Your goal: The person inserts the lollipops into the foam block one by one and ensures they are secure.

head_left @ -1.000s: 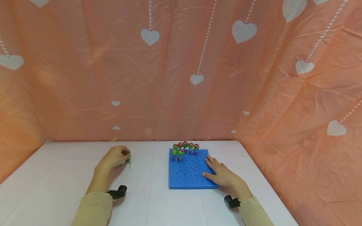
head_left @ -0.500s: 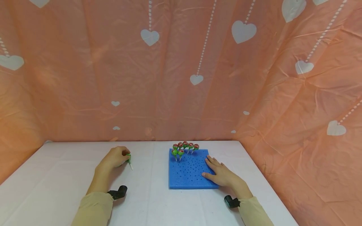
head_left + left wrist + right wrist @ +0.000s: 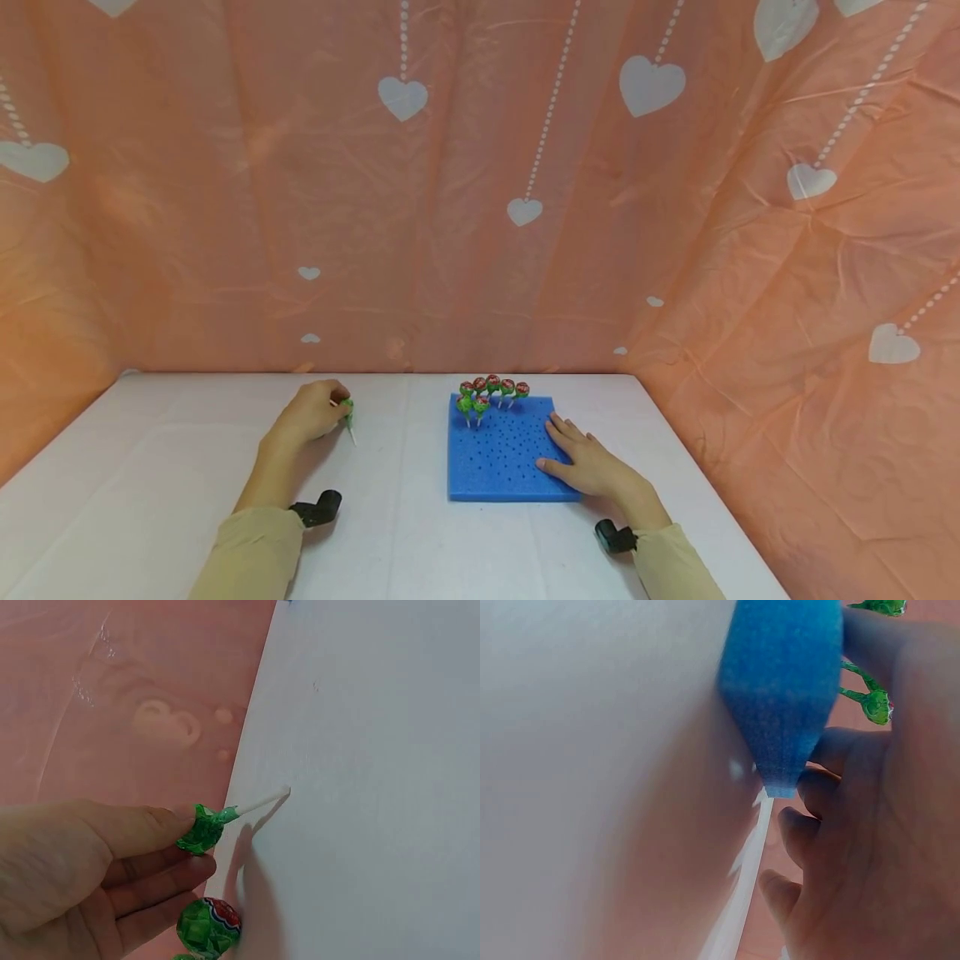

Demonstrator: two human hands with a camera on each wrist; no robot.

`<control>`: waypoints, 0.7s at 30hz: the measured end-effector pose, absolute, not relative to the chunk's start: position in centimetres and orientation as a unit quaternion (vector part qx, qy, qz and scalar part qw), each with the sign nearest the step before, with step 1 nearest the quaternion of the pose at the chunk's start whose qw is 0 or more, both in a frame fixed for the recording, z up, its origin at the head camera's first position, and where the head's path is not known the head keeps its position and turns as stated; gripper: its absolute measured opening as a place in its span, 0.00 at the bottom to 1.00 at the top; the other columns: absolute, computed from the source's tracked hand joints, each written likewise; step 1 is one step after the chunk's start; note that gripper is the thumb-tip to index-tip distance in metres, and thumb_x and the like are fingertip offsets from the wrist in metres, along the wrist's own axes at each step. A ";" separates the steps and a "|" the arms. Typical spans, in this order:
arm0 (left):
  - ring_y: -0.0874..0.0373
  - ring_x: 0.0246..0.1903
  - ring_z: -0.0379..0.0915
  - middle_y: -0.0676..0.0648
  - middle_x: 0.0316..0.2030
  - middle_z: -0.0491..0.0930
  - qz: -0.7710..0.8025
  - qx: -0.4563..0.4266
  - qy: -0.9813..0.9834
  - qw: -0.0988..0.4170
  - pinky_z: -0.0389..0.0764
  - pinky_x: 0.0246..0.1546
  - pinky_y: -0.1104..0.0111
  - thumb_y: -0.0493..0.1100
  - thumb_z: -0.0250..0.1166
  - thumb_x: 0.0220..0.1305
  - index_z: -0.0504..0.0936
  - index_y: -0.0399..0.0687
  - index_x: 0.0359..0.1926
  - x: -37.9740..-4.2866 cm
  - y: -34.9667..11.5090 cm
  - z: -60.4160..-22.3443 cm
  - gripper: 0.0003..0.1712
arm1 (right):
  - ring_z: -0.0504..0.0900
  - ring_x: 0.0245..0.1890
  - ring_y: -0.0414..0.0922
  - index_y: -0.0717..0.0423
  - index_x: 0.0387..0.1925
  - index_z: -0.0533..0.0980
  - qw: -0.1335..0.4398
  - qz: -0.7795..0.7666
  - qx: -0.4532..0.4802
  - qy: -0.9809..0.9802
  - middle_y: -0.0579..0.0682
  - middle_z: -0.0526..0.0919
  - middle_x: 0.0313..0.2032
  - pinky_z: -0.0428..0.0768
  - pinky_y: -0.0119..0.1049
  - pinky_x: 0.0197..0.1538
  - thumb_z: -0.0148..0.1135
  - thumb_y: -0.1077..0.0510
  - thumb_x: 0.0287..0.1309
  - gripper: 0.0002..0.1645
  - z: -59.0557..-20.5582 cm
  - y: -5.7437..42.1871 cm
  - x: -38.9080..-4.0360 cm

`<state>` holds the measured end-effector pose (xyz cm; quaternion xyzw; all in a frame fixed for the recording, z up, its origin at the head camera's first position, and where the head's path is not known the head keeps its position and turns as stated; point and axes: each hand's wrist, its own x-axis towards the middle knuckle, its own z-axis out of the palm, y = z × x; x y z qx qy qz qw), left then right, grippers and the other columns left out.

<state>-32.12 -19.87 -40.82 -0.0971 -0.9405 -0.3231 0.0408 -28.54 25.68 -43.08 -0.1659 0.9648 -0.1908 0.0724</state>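
white table (image 3: 397, 533), lollipop (image 3: 200, 835) in left hand (image 3: 304, 415)

Surface finishes, by eye: glossy, matt, creased, pitted.
The round green wrapped lollipop (image 3: 200, 832) shows a crinkled, glossy skin, foil or plastic film unclear; its thin white stick (image 3: 262, 802) looks smooth and matt. The square blue foam-like slab (image 3: 487, 479) is matt, fine-grained, its top pitted with small holes. The white cloth-like table covering (image 3: 405, 500) is matt, faintly creased. The orange heart-printed backdrop sheet (image 3: 337, 208) is wrinkled, slightly shiny. The beige cloth sleeve (image 3: 251, 550) appears matt.
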 end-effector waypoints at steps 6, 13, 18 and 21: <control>0.38 0.46 0.83 0.32 0.44 0.85 -0.343 -0.109 -0.930 0.068 0.82 0.48 0.46 0.34 0.66 0.68 0.81 0.24 0.52 -32.0 -19.1 -40.4 0.16 | 0.44 0.82 0.60 0.58 0.81 0.55 0.075 -0.193 -0.167 0.964 0.58 0.50 0.82 0.46 0.65 0.78 0.57 0.34 0.71 0.50 -42.9 25.6 -28.6; 0.37 0.48 0.83 0.31 0.48 0.84 -0.376 -0.139 -0.910 0.101 0.82 0.51 0.46 0.34 0.66 0.68 0.80 0.25 0.52 -32.0 -18.0 -39.9 0.16 | 0.45 0.81 0.61 0.60 0.80 0.55 0.072 -0.192 -0.171 0.964 0.59 0.50 0.81 0.46 0.65 0.78 0.57 0.35 0.72 0.50 -42.8 25.6 -28.5; 0.37 0.48 0.82 0.31 0.48 0.83 -0.392 -0.152 -0.900 0.117 0.83 0.50 0.48 0.34 0.67 0.68 0.81 0.26 0.53 -32.3 -16.9 -39.6 0.16 | 0.45 0.81 0.61 0.60 0.80 0.55 0.072 -0.189 -0.172 0.964 0.59 0.50 0.81 0.46 0.65 0.78 0.58 0.36 0.72 0.50 -42.8 25.6 -28.4; 0.38 0.47 0.83 0.32 0.47 0.83 -0.400 -0.154 -0.894 0.133 0.84 0.49 0.49 0.34 0.68 0.68 0.81 0.26 0.52 -32.5 -16.0 -39.5 0.16 | 0.45 0.81 0.61 0.60 0.80 0.55 0.073 -0.188 -0.174 0.964 0.59 0.50 0.82 0.46 0.65 0.78 0.57 0.36 0.72 0.50 -42.8 25.6 -28.3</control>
